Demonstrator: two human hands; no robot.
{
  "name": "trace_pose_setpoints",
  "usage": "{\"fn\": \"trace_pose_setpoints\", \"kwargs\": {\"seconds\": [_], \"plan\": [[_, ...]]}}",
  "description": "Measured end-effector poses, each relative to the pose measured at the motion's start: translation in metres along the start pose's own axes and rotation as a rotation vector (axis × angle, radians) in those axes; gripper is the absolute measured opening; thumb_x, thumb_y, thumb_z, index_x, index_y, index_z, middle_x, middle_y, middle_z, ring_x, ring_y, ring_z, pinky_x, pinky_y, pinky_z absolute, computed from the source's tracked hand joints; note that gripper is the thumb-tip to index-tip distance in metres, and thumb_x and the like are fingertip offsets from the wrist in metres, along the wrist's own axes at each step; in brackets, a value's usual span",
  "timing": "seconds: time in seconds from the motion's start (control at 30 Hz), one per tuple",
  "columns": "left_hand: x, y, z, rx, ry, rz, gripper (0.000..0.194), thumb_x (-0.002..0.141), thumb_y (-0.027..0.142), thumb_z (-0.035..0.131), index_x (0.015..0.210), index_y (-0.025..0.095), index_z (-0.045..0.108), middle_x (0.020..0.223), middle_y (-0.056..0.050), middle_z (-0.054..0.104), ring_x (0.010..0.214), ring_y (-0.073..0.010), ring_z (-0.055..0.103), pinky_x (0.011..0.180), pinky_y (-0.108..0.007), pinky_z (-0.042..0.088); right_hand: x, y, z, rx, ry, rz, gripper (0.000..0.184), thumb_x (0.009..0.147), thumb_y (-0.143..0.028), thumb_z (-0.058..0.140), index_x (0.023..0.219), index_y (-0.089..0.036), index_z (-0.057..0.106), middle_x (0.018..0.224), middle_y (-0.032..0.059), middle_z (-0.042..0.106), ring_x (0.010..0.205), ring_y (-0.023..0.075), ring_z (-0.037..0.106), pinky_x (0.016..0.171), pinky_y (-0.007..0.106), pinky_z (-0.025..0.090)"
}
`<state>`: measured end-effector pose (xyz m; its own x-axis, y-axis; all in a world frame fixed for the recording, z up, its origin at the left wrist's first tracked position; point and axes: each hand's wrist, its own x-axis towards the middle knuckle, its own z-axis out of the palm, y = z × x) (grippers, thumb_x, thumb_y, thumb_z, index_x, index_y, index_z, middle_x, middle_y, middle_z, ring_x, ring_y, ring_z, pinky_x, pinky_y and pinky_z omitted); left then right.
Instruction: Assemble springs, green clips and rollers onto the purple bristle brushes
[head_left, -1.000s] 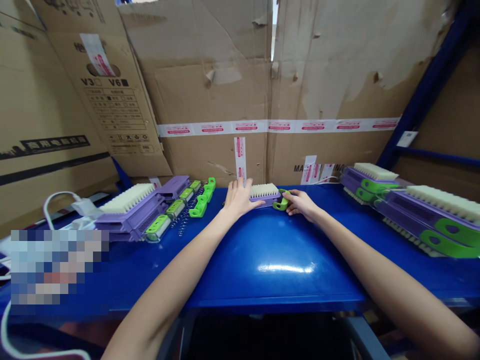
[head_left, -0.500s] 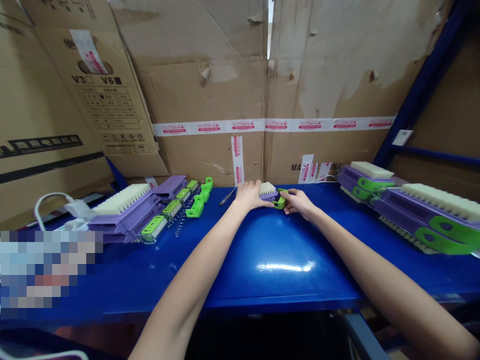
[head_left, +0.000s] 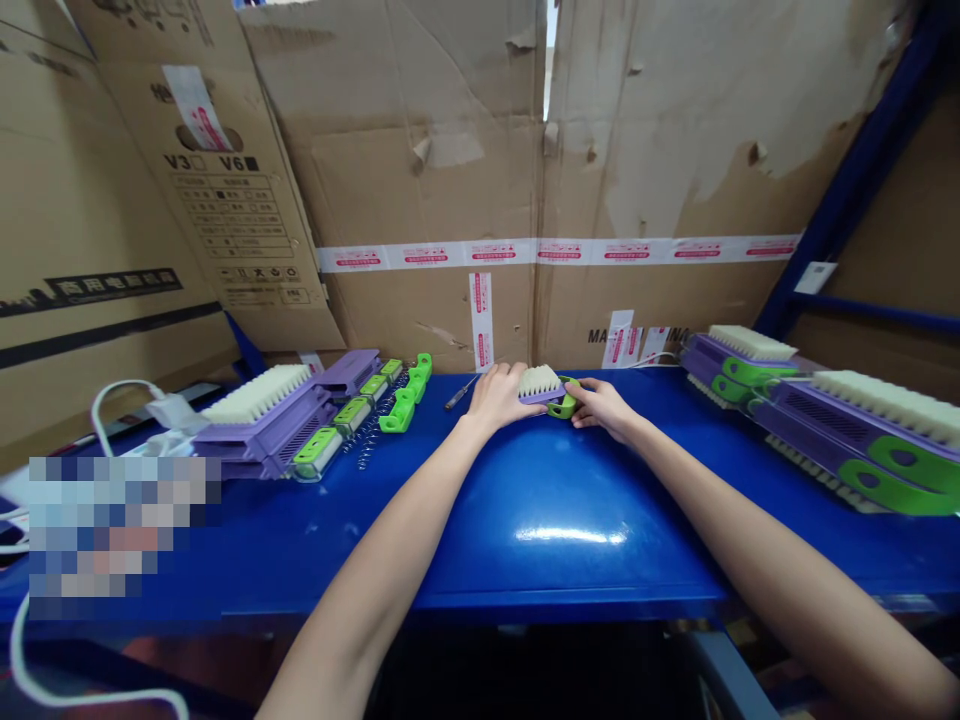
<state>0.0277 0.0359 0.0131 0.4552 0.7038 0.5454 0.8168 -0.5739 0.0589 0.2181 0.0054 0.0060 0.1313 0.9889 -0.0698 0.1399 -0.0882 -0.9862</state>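
Near the back of the blue table, my left hand (head_left: 497, 393) grips a purple brush (head_left: 540, 388) with cream bristles facing up, fingers over its left end. A bright green end piece (head_left: 568, 400) with a hole sits at the brush's right end. My right hand (head_left: 600, 408) pinches that green piece between thumb and fingers. Whether the piece is fully joined to the purple body, I cannot tell. A screwdriver (head_left: 459, 396) lies just left of my left hand.
Stacked purple brush parts (head_left: 259, 425) stand left, beside green-topped clear pieces (head_left: 317, 450), springs (head_left: 366, 440) and loose green end pieces (head_left: 399, 412). Brushes with green ends (head_left: 862, 445) are stacked right. Cardboard (head_left: 420, 180) walls the back; a white cable (head_left: 97, 420) lies left.
The view has shifted slightly, moving the scene a little to the right. More of the brush's bristles show between my hands; both hands keep their hold.
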Motion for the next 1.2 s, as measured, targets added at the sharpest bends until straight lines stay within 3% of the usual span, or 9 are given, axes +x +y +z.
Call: {"fn": "trace_pose_setpoints", "kwargs": {"seconds": [0.3, 0.67, 0.9, 1.2], "plan": [[-0.006, -0.009, 0.0, -0.078, 0.124, 0.187, 0.071, 0.065, 0.059, 0.072, 0.119, 0.018, 0.052, 0.107, -0.01, 0.062, 0.101, -0.0254, 0.057, 0.09, -0.036, 0.044, -0.002, -0.002, -0.003, -0.039, -0.019, -0.032, 0.053, 0.087, -0.039, 0.059, 0.13, -0.011, 0.046, 0.063, 0.0045, 0.064, 0.045, 0.0131, 0.06, 0.041, 0.021, 0.051], [-0.004, 0.007, -0.014, 0.157, 0.053, 0.171, 0.089, 0.063, 0.07, 0.065, 0.129, 0.013, 0.044, 0.113, -0.015, 0.06, 0.105, -0.0325, 0.053, 0.091, -0.044, 0.034, -0.002, 0.001, -0.003, -0.024, -0.018, -0.159, 0.052, 0.083, -0.035, 0.063, 0.128, -0.014, 0.05, 0.076, 0.0053, 0.067, 0.051, 0.0107, 0.058, 0.039, 0.02, 0.05], [-0.001, 0.009, -0.02, 0.141, 0.021, 0.27, 0.073, 0.07, 0.055, 0.067, 0.127, 0.015, 0.043, 0.118, -0.014, 0.058, 0.111, -0.0294, 0.052, 0.097, -0.043, 0.029, -0.001, 0.006, -0.002, -0.042, -0.048, -0.321, 0.057, 0.078, -0.037, 0.067, 0.128, -0.015, 0.051, 0.083, 0.0063, 0.068, 0.057, 0.0114, 0.06, 0.043, 0.02, 0.052], [0.001, 0.01, -0.02, 0.137, -0.009, 0.252, 0.063, 0.069, 0.044, 0.066, 0.122, 0.017, 0.047, 0.113, -0.012, 0.059, 0.107, -0.0299, 0.054, 0.087, -0.039, 0.036, -0.001, 0.005, -0.001, -0.045, -0.037, -0.305, 0.063, 0.075, -0.041, 0.071, 0.129, -0.015, 0.051, 0.09, 0.0089, 0.071, 0.062, 0.0137, 0.063, 0.045, 0.021, 0.053]]}}
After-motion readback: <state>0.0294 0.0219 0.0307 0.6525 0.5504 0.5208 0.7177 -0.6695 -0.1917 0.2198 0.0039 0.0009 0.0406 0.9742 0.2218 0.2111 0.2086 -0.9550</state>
